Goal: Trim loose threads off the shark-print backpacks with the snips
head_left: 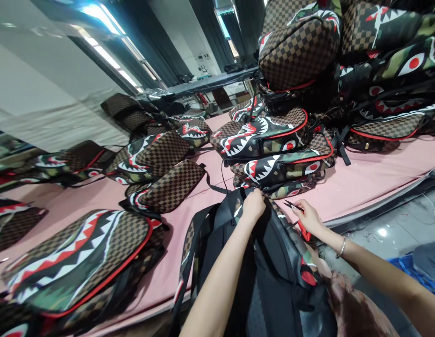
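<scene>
A black backpack [273,262] with camouflage and red trim lies in front of me, its padded back and straps facing up, at the front edge of the table. My left hand [254,205] is closed on its top edge near the handle. In my right hand [310,219], at the bag's right side, is a pair of thread snips [292,206], blades pointing left. Red material [304,231] shows just below that hand; whether the fingers touch it I cannot tell.
A pink-covered table [182,224] carries several checkered shark-mouth backpacks. One backpack [87,257] lies at near left, two stacked ones [273,150] just beyond my hands. A taller pile [301,51] stands back right. Tiled floor [389,229] shows at right, with a blue item [410,271].
</scene>
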`<state>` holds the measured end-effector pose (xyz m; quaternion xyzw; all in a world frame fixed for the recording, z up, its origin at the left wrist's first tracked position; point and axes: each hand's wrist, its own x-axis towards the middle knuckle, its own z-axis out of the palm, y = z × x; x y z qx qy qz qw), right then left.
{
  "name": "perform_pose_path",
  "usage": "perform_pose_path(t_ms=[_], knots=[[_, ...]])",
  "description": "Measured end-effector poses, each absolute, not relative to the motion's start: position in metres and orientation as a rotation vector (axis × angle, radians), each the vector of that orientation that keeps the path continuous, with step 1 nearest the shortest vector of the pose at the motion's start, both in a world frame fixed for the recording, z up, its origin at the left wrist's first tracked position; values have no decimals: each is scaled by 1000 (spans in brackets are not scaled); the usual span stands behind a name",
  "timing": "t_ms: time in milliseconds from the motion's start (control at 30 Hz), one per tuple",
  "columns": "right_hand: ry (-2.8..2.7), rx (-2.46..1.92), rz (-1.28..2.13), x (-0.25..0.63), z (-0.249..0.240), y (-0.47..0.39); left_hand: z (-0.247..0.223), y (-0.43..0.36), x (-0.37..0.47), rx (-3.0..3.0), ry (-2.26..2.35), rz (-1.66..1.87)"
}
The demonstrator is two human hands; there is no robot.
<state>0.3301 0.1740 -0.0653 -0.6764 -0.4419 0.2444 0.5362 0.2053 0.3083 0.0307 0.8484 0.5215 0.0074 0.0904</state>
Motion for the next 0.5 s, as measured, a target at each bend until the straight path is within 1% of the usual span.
perform_pose_path(t_ms=[133,400,500], knots=[[-1094,-1600,587,324,-65,195,34,319,194,2502,1515,12],[-1079,-1659,570,322,-66,221,26,298,195,2502,1467,-102],[-1116,-1676,570,322,-62,221,23,298,194,2481,1472,-82]])
